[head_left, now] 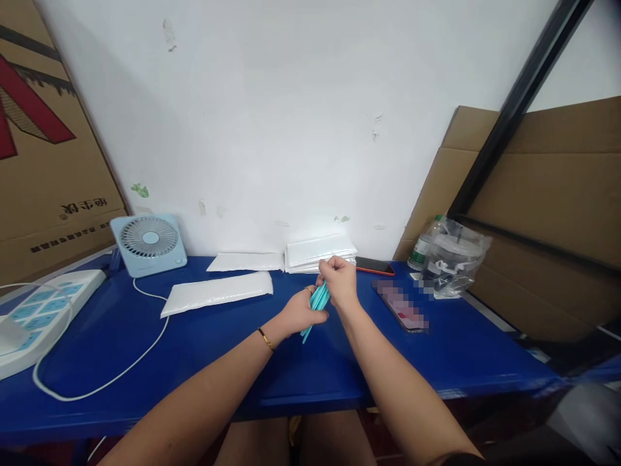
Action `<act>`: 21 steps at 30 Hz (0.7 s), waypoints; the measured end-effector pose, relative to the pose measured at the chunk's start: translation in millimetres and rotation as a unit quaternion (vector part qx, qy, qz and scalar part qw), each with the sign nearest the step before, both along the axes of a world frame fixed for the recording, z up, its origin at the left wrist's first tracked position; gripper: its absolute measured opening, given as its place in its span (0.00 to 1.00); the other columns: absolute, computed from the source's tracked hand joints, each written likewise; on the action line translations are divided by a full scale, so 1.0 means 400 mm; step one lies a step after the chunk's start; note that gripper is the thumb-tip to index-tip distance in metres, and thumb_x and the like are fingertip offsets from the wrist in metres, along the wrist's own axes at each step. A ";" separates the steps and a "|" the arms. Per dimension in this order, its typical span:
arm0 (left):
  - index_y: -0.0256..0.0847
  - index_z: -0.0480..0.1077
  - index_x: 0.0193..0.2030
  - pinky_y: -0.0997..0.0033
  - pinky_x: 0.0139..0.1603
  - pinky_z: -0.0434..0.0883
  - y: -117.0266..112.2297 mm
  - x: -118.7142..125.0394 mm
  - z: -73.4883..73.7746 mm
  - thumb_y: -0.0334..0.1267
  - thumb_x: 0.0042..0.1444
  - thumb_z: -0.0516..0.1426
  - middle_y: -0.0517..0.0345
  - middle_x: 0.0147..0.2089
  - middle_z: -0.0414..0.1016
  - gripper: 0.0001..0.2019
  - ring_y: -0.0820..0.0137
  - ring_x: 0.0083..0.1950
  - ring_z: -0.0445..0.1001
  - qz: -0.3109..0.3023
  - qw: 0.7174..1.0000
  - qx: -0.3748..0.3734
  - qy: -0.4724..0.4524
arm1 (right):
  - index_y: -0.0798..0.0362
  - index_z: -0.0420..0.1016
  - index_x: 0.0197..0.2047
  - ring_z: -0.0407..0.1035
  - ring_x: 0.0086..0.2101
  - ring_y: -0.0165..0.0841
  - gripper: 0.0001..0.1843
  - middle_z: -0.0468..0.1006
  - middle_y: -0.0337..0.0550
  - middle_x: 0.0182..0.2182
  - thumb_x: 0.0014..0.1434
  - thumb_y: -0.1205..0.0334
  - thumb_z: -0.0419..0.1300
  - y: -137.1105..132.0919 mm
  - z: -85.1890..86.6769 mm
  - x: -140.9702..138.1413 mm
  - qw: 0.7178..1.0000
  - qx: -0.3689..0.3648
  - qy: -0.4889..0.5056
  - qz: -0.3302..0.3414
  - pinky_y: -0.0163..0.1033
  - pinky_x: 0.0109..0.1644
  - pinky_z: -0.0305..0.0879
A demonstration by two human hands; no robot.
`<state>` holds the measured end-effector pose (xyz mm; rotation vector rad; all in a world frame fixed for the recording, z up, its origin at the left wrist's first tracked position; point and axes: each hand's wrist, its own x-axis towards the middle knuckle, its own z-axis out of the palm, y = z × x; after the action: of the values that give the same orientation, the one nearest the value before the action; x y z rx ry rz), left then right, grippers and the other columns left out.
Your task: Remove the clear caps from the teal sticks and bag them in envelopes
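Observation:
My left hand [301, 312] is closed round a small bundle of thin teal sticks [316, 307], held slanted above the blue table [145, 343]. A gold bangle sits on that wrist. My right hand [339, 279] is closed too, pinching the top end of the same bundle with its fingertips. Just behind both hands lies a stack of white padded envelopes [320, 251] against the wall.
Two more white envelopes [218, 292] lie left of the stack. A small pale blue fan [148, 243] and a power strip [43, 310] with a white cable stand at the left. A phone [373, 265], a blurred flat item [402, 307] and a plastic bag [453, 259] lie at the right. Cardboard leans on both sides.

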<state>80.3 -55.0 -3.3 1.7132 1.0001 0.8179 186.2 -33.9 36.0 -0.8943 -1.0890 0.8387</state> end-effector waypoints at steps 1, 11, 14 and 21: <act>0.40 0.63 0.34 0.75 0.27 0.61 0.000 0.000 -0.005 0.36 0.42 0.60 0.65 0.27 0.67 0.12 0.74 0.26 0.66 0.033 0.999 0.023 0.029 | 0.52 0.55 0.17 0.59 0.12 0.25 0.18 0.64 0.31 0.09 0.48 0.59 0.61 0.005 -0.001 0.008 1.000 0.004 0.006 -0.028 0.29 0.15 0.53; 0.41 0.47 0.19 0.78 0.15 0.40 -0.058 -0.014 0.066 0.48 0.49 0.57 0.72 0.14 0.43 0.23 0.82 0.14 0.40 -0.272 0.891 -0.339 -0.130 | 0.50 0.66 0.50 0.72 0.41 0.41 0.44 0.77 0.46 0.37 0.30 0.40 0.68 -0.067 0.027 0.086 0.895 0.015 0.066 0.441 0.46 0.41 0.68; 0.41 0.44 0.16 0.78 0.13 0.40 -0.082 -0.005 0.069 0.45 0.46 0.58 0.70 0.12 0.42 0.24 0.82 0.14 0.38 -0.348 0.836 -0.409 -0.114 | 0.53 0.72 0.33 0.72 0.41 0.46 0.32 0.78 0.49 0.33 0.27 0.42 0.70 -0.098 0.015 0.058 0.834 -0.019 -0.031 0.550 0.50 0.43 0.67; 0.40 0.68 0.37 0.71 0.32 0.67 -0.061 -0.079 0.098 0.48 0.43 0.62 0.58 0.30 0.70 0.17 0.70 0.31 0.69 -0.167 0.979 -0.021 0.118 | 0.50 0.60 0.23 0.62 0.17 0.27 0.20 0.56 0.27 0.12 0.48 0.46 0.63 -0.091 0.008 0.075 0.948 -0.021 0.105 0.299 0.42 0.35 0.67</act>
<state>48.8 -79.3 36.0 1.9049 0.8428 0.3812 216.2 -70.1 39.0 -0.4872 -1.1696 1.4295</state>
